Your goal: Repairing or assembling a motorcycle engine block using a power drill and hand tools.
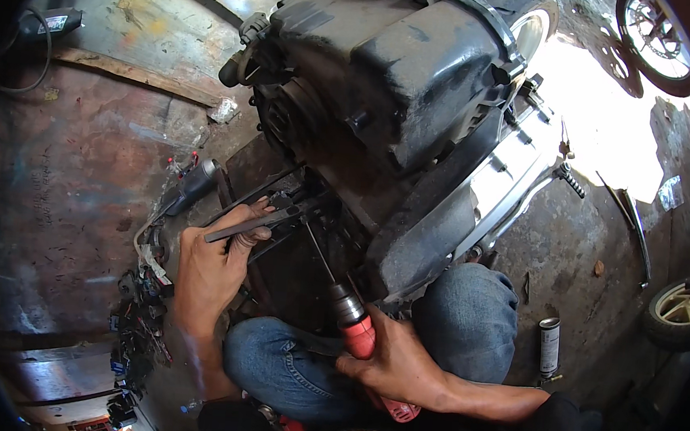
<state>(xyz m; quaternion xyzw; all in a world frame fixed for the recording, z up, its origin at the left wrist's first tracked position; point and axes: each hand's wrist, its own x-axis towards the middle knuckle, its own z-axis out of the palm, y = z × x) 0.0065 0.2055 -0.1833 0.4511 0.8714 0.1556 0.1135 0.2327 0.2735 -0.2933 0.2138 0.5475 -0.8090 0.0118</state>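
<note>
My right hand [402, 366] is wrapped round the grip of a red power drill [358, 336]. A long, thin bit [320, 247] runs from its chuck up and to the left. The bit's tip meets or lies very close to a dark metal bracket [284, 213]; actual contact I cannot tell. Closed on the flat bar of that bracket, my left hand [213, 263] has its thumb over the near side and its fingers behind, partly hidden. Just beyond both hands is the scooter's dark frame and engine, under a large black plastic housing [421, 67].
My bent knees [466, 318] flank the drill. Tangled wiring [139, 313] and a black cylinder [193, 187] lie left, beside a stained metal panel [79, 195]. Rightward are a spray can [549, 345], a loose wheel [677, 315] and a long dark lever [632, 226]. Another wheel [659, 34] stands far right.
</note>
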